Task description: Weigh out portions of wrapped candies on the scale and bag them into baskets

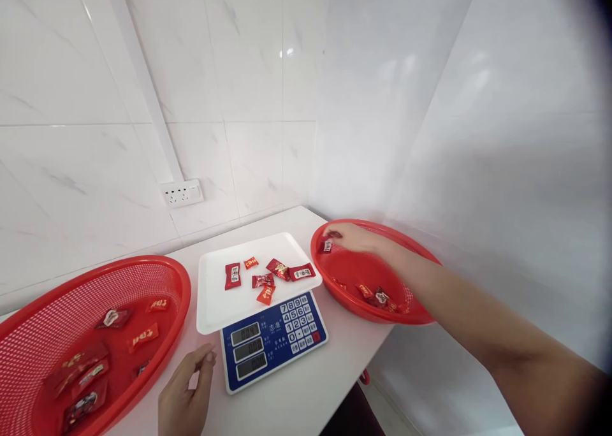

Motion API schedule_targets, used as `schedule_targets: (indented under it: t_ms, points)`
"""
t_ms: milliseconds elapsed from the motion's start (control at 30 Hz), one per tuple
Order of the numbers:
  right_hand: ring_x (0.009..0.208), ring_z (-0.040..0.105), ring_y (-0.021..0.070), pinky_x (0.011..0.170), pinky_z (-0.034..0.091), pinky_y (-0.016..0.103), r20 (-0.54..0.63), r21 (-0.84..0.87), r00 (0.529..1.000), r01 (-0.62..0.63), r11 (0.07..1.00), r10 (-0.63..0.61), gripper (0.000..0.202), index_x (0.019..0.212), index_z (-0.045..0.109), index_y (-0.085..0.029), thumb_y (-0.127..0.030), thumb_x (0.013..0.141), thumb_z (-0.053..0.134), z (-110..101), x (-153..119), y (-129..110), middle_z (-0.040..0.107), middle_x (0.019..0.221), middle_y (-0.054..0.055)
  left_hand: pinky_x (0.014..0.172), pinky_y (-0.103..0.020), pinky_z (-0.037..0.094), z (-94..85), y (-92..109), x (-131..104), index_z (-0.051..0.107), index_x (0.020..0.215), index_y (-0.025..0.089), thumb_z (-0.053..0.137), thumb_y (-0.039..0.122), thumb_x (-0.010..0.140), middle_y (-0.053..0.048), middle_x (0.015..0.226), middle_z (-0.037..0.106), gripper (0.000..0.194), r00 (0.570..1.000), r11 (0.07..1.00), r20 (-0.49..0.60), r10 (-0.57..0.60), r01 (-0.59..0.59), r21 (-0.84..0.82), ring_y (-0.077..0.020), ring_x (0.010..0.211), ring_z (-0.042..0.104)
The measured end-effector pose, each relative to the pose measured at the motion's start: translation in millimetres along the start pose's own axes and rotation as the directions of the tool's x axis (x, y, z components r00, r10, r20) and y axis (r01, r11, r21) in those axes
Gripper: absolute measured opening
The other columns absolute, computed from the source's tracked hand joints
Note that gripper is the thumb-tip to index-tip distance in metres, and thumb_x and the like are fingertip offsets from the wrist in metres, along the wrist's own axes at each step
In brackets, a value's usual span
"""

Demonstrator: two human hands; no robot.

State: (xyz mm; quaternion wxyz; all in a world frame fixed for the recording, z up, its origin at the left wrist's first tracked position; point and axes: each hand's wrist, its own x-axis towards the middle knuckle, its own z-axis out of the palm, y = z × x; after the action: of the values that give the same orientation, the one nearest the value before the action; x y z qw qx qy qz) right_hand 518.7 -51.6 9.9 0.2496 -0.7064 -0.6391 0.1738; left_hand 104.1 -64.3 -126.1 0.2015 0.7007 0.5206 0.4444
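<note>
My right hand [352, 237] is inside the right red basket [335, 302], by its far left wall. Its fingertips are closed on a small red candy packet [327, 246] with a white label. Beside the scale's left front corner, my left hand [186, 388] is held with curled fingers and the thumb tip against them; nothing shows in it. Between the hands is a digital scale [275, 353] with a blue keypad panel. Several red candy packets [233, 275] lie spread on its white weighing tray [213, 308].
Another red basket [176, 296] stands at the left, with several wrapped candies [143, 338] inside. More candies [381, 297] lie at the bottom of the right basket. The white table [306, 404] meets a tiled wall with a socket [182, 194]; its right edge slants toward me.
</note>
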Motion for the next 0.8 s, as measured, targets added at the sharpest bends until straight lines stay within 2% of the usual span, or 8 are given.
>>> schedule_targets:
  t_ms: [233, 367, 433, 500, 567, 667, 733, 800]
  points:
    - [0.100, 0.059, 0.0193, 0.083, 0.049, 0.033, 0.025, 0.174, 0.994, 0.103, 0.979, -0.109, 0.034, 0.115, 0.058, -0.021, -0.027, 0.081, 0.059, 35.0, 21.4, -65.0, 0.060, 0.117, 0.007, 0.048, -0.021, 0.052, -2.3, 6.9, 2.0, 0.067, 0.079, 0.021, 0.053, 0.052, 0.072, -0.005, 0.074, 0.072, 0.035, 1.000, 1.000, -0.025, -0.013, 0.013, 0.007, -0.0190, 0.069, 0.069]
    - [0.121, 0.048, 0.0235, 0.097, 0.043, 0.038, 0.156, 0.309, 0.970, 0.129, 0.942, -0.184, 0.059, 0.135, 0.041, -0.030, -0.035, 0.080, 0.062, 41.2, 19.7, -71.5, 0.037, 0.145, 0.006, 0.049, -0.021, 0.052, -2.9, 7.1, 1.9, 0.067, 0.080, 0.020, 0.053, 0.051, 0.073, -0.005, 0.074, 0.072, 0.034, 0.999, 1.000, -0.030, -0.019, 0.020, 0.013, -0.0190, 0.069, 0.069]
    - [0.127, 0.042, 0.0234, 0.102, 0.038, 0.038, 0.154, 0.309, 0.968, 0.142, 0.940, -0.197, 0.058, 0.136, 0.039, -0.031, -0.034, 0.082, 0.060, 35.3, 15.6, -63.9, 0.032, 0.148, 0.002, 0.048, -0.020, 0.052, -3.0, 6.0, 1.3, 0.067, 0.081, 0.020, 0.053, 0.050, 0.073, -0.005, 0.075, 0.072, 0.033, 0.999, 1.000, -0.036, -0.010, 0.011, 0.023, -0.0187, 0.070, 0.069]
    - [0.123, 0.046, 0.0233, 0.102, 0.038, 0.040, 0.107, 0.287, 0.982, 0.120, 0.950, -0.156, 0.050, 0.132, 0.046, -0.029, -0.030, 0.084, 0.057, 26.2, 8.8, -49.1, 0.043, 0.141, 0.004, 0.049, -0.019, 0.052, -3.5, 4.8, 0.6, 0.067, 0.081, 0.021, 0.053, 0.049, 0.073, -0.005, 0.076, 0.073, 0.032, 1.000, 0.999, -0.028, 0.002, -0.001, 0.034, -0.0181, 0.071, 0.069]
    - [0.116, 0.052, 0.0239, 0.099, 0.040, 0.040, 0.078, 0.233, 0.993, 0.062, 0.970, -0.083, 0.040, 0.123, 0.055, -0.027, -0.027, 0.083, 0.057, 16.8, -2.5, -27.7, 0.056, 0.128, 0.006, 0.049, -0.018, 0.052, -4.1, 3.8, -0.1, 0.066, 0.081, 0.021, 0.053, 0.048, 0.073, -0.004, 0.076, 0.073, 0.031, 1.000, 0.999, -0.015, 0.010, -0.009, 0.049, -0.0176, 0.071, 0.070]
    - [0.112, 0.055, 0.0267, 0.095, 0.042, 0.039, 0.132, 0.073, 0.988, -0.090, 0.993, 0.080, 0.039, 0.111, 0.063, -0.027, -0.023, 0.072, 0.066, 8.0, -29.8, 11.3, 0.062, 0.120, 0.006, 0.047, -0.017, 0.051, -4.1, 3.2, -0.6, 0.066, 0.081, 0.022, 0.053, 0.049, 0.073, -0.002, 0.075, 0.073, 0.031, 1.000, 0.998, -0.020, 0.015, -0.014, 0.061, -0.0172, 0.070, 0.070]
    - [0.099, 0.061, 0.0300, 0.085, 0.047, 0.039, 0.222, -0.025, 0.951, -0.214, 0.976, 0.214, 0.044, 0.101, 0.068, -0.023, -0.019, 0.058, 0.074, 8.6, -52.5, 36.7, 0.067, 0.108, 0.009, 0.047, -0.017, 0.051, -3.0, 2.9, -0.6, 0.066, 0.080, 0.023, 0.053, 0.049, 0.072, -0.002, 0.074, 0.073, 0.030, 0.999, 0.998, -0.028, 0.022, -0.020, 0.057, -0.0170, 0.070, 0.070]
    - [0.082, 0.066, 0.0260, 0.070, 0.050, 0.034, 0.368, -0.150, 0.843, -0.363, 0.920, 0.392, 0.047, 0.100, 0.068, -0.024, -0.020, 0.054, 0.074, 14.0, -74.8, 57.4, 0.069, 0.096, 0.008, 0.048, -0.017, 0.052, -1.3, 2.4, -0.5, 0.066, 0.080, 0.023, 0.053, 0.048, 0.073, -0.001, 0.074, 0.073, 0.030, 0.999, 0.998, -0.019, 0.036, -0.035, 0.057, -0.0166, 0.069, 0.070]
